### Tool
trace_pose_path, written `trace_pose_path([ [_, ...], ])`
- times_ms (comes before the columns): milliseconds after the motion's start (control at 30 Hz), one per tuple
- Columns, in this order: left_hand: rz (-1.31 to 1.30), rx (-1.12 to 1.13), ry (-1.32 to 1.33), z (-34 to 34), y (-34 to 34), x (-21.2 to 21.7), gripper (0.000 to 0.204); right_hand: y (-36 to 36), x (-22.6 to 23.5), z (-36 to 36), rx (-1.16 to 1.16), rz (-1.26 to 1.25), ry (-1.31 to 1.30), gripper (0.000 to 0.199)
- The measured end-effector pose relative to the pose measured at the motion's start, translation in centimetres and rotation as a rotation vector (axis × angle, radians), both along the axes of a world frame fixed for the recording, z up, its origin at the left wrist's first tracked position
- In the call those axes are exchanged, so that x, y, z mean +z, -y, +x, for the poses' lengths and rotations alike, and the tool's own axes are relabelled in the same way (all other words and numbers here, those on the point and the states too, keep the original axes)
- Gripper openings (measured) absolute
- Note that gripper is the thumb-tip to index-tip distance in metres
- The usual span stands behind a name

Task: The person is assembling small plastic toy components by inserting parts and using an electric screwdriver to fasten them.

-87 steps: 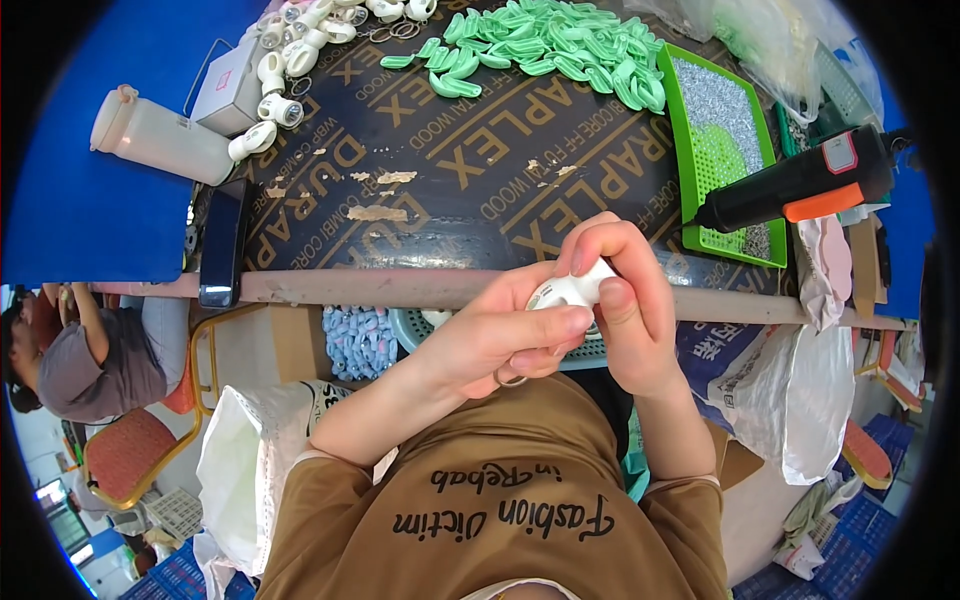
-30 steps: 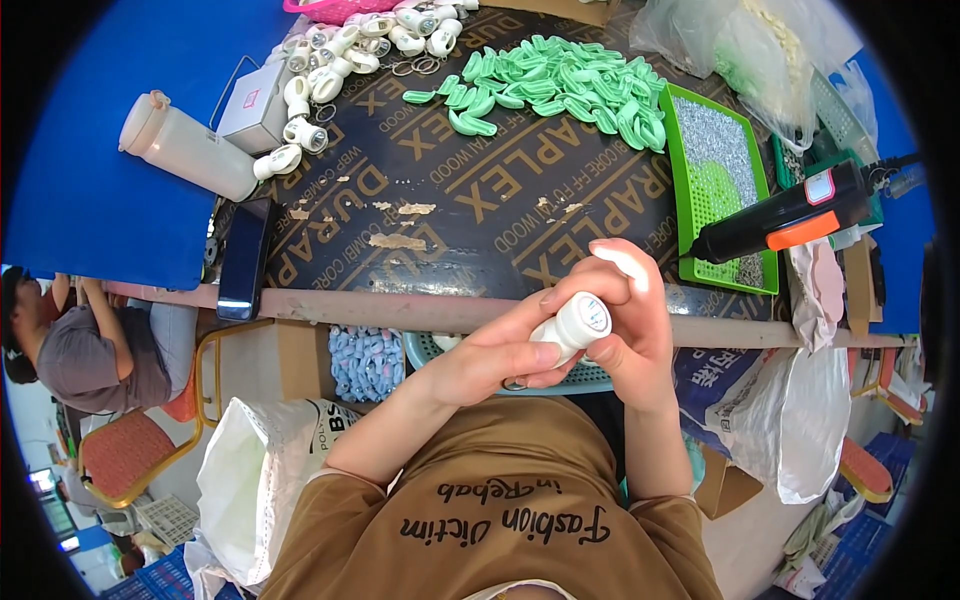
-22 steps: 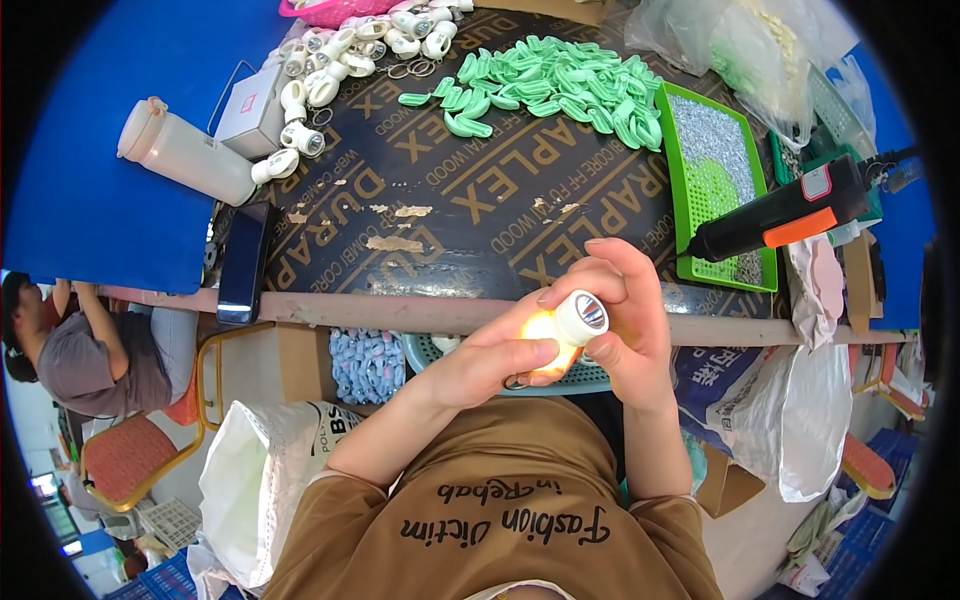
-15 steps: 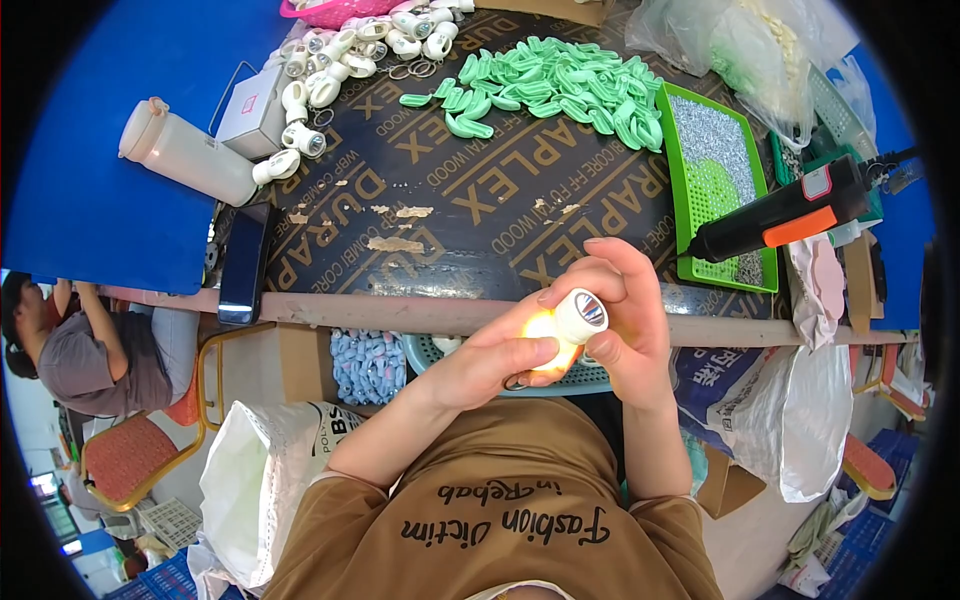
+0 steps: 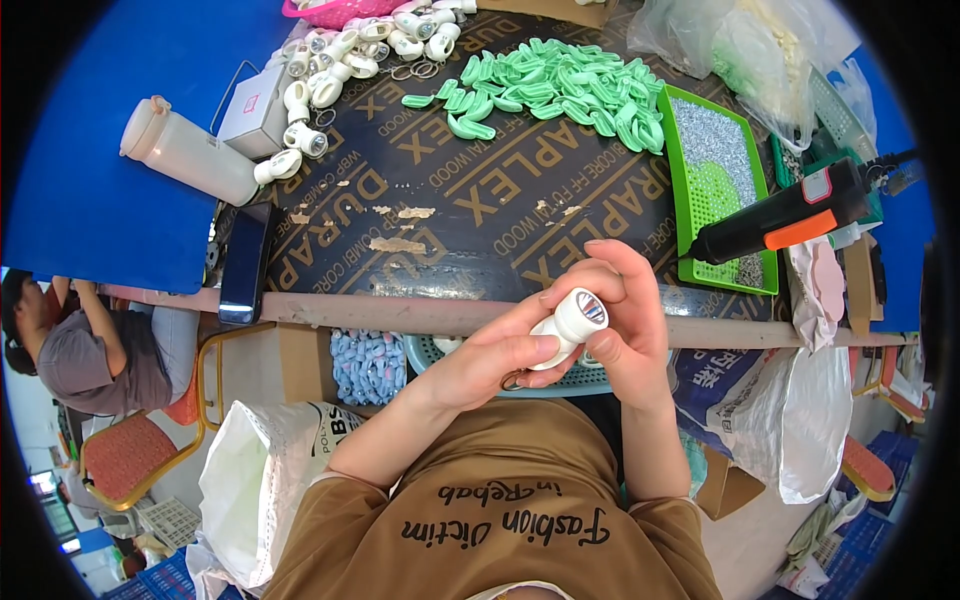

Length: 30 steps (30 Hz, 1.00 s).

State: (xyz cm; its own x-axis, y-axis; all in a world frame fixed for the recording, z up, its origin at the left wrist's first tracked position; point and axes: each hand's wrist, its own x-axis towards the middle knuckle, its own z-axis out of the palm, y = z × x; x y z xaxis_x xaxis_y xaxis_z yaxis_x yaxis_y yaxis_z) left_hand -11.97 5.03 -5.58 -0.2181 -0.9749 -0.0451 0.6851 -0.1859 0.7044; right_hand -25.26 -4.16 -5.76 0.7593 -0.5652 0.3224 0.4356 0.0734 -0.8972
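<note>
Both hands hold a small white flashlight [image 5: 568, 325] just in front of the table's near edge. My left hand [image 5: 490, 362] grips its body from below and the left. My right hand [image 5: 620, 315] wraps around its head from the right. The lens faces up toward me and is unlit. A heap of green plastic shells [image 5: 550, 85] lies at the far middle of the dark board [image 5: 400, 200]. Several white flashlights [image 5: 340, 55] are piled at the far left.
A black and orange power screwdriver [image 5: 790, 215] rests on a green tray [image 5: 725, 185] of screws at the right. A white bottle [image 5: 185, 155] and a dark phone [image 5: 243, 265] lie at the left. Baskets and bags sit under the table. Another person [image 5: 90, 345] sits at lower left.
The flashlight glowed orange about half a second ago and is now unlit. Both hands stay on it, shifted slightly.
</note>
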Motion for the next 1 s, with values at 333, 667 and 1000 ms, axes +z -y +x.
trace_pose_path([
  [333,-0.017,-0.016,-0.005,0.1,0.3,-0.3,0.047,-0.4,0.3,0.2,-0.113,-0.060,-0.067,0.068],
  [667,-0.027,-0.102,0.207,0.9,-1.4,-0.5,0.038,-0.1,0.3,-0.9,-0.033,-0.060,-0.089,0.074],
  [1000,-0.374,0.105,1.802,-1.1,-4.0,-4.2,0.054,1.3,-0.5,-3.4,-0.368,-0.394,-0.488,0.026],
])
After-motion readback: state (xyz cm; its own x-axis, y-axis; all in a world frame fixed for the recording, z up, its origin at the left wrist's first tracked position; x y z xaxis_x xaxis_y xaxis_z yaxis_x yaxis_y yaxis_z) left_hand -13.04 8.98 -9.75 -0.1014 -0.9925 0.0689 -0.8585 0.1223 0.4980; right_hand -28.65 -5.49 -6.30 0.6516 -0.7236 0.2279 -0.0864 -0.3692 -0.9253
